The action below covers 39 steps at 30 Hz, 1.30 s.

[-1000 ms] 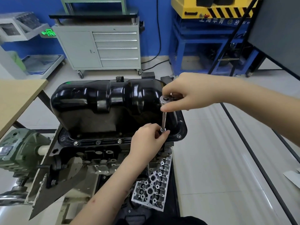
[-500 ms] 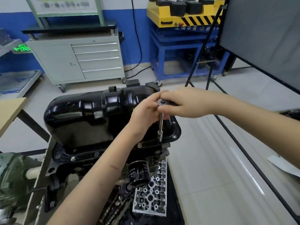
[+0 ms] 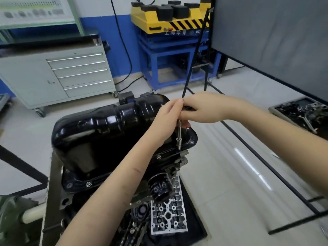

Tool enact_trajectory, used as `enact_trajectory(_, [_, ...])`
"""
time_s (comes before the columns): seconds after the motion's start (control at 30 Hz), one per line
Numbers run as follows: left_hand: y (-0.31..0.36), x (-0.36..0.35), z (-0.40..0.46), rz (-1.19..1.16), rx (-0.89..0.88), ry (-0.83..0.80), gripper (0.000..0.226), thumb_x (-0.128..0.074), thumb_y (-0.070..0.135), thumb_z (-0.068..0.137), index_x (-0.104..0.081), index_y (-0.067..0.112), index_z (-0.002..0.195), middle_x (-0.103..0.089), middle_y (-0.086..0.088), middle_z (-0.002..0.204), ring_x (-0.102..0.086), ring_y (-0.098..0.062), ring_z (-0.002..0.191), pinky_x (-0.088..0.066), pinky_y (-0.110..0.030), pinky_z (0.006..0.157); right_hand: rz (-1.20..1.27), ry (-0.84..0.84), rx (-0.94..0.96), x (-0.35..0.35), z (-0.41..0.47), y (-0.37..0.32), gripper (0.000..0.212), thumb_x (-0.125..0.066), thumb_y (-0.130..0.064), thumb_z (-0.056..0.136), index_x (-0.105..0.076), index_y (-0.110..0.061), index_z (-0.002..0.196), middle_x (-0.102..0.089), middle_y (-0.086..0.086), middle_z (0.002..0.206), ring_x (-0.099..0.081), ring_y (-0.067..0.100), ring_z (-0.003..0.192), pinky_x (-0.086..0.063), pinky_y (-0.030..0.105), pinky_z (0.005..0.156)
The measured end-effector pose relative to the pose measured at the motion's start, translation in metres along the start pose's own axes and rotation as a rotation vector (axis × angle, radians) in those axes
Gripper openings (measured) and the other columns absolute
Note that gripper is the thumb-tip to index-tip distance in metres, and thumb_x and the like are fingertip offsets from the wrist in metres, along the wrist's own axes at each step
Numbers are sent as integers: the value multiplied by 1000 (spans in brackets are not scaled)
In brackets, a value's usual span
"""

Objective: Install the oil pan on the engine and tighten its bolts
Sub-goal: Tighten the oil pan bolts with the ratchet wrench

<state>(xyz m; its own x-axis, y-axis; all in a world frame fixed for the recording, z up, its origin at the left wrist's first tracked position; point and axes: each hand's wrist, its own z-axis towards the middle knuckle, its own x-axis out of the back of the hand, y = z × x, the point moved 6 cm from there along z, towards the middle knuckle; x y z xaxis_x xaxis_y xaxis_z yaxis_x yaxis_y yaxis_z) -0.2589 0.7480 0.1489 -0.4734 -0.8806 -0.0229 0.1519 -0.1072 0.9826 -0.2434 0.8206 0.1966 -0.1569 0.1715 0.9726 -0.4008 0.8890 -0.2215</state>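
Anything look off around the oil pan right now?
Nothing stands out. The oil pan sits flat on the engine, flange bolts seated, no spill visible. Both hands, left and right, hold the upright socket extension on a corner bolt.

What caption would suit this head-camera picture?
Both hands, left and right, steady a socket driver on the black oil pan flange.

My two hands hide the head of the slim silver socket wrench (image 3: 179, 134); its tip hides the bolt beneath.
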Motion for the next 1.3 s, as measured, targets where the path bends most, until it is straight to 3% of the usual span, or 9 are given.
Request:
enact_trajectory(0.13, [-5, 3, 2, -21, 29, 3, 29, -35, 26, 99, -60, 16, 88, -62, 1, 72, -62, -10, 60, -50, -22, 58, -3, 82, -37, 1, -4, 3, 19, -43, -44, 87, -51, -36, 73, -60, -14, 69, -53, 1, 65, -37, 24, 55])
enact_trajectory(0.27, [-27, 12, -11, -48, 119, 54, 31, -36, 20, 97, -64, 26, 84, -67, 6, 83, -65, -11, 84, -51, -17, 69, 59, 147, -69, 2, -6, 13, 42, -47, -57, 78, -50, -16, 71, -47, -5, 61, -42, 13, 58, -34, 32, 57])
enact_trajectory(0.4, [-64, 16, -42, 321, 177, 28, 40, -43, -7, 80, -63, 21, 101, -63, 13, 93, -60, -10, 102, -44, -14, 85, 155, 159, -51, 5, -2, 17, 52, -55, -54, 75, -53, -2, 75, -41, -3, 59, -37, 11, 53, -32, 27, 56])
enact_trajectory(0.53, [-68, 13, -47, 588, 123, 145, 19, -60, 13, 83, -65, 15, 102, -65, 12, 86, -62, -5, 86, -48, -21, 82, 212, 124, 10, 7, 7, 14, 48, -57, -50, 78, -53, -2, 74, -43, -6, 54, -47, 5, 46, -36, 17, 51])
enact_trajectory(0.7, [-64, 6, -44, 774, 112, 231, 17, -56, 23, 88, -63, 10, 98, -67, -3, 87, -62, -17, 83, -50, -37, 78, 115, 96, 120, 10, 11, 10, 51, -51, -54, 77, -58, -4, 79, -47, 3, 61, -42, 12, 55, -33, 26, 56])
enact_trajectory(0.87, [-20, 6, -39, 754, -53, 369, 13, -58, 19, 86, -65, 9, 91, -67, -3, 81, -62, -19, 79, -50, -40, 76, 119, 238, 288, 54, 3, -3, 61, -49, -57, 75, -63, 1, 83, -57, 19, 71, -49, 26, 62, -39, 37, 59])
enact_trajectory(1.03, [42, 17, -22, 784, -218, 468, 16, -64, 17, 82, -67, 9, 95, -69, -2, 84, -64, -20, 79, -51, -39, 79, 235, 418, 329, 113, -5, 1, 48, -51, -53, 78, -67, -10, 90, -64, 12, 74, -59, 22, 65, -49, 38, 64])
enact_trajectory(1.2, [68, 33, 14, 781, -212, 489, 12, -69, 11, 78, -68, 5, 88, -63, 4, 72, -59, -3, 66, -46, -11, 70, 222, 533, 330, 138, 10, 13, 32, -55, -45, 85, -64, -15, 85, -63, 11, 70, -56, 10, 56, -42, 11, 54])
enact_trajectory(1.3, [64, 37, 35, 839, -154, 443, 5, -69, 14, 78, -65, 14, 80, -62, 4, 72, -63, -12, 71, -47, -19, 73, 224, 531, 337, 137, 21, 22, 30, -55, -47, 84, -63, -18, 82, -62, 9, 68, -55, 11, 58, -44, 22, 56])
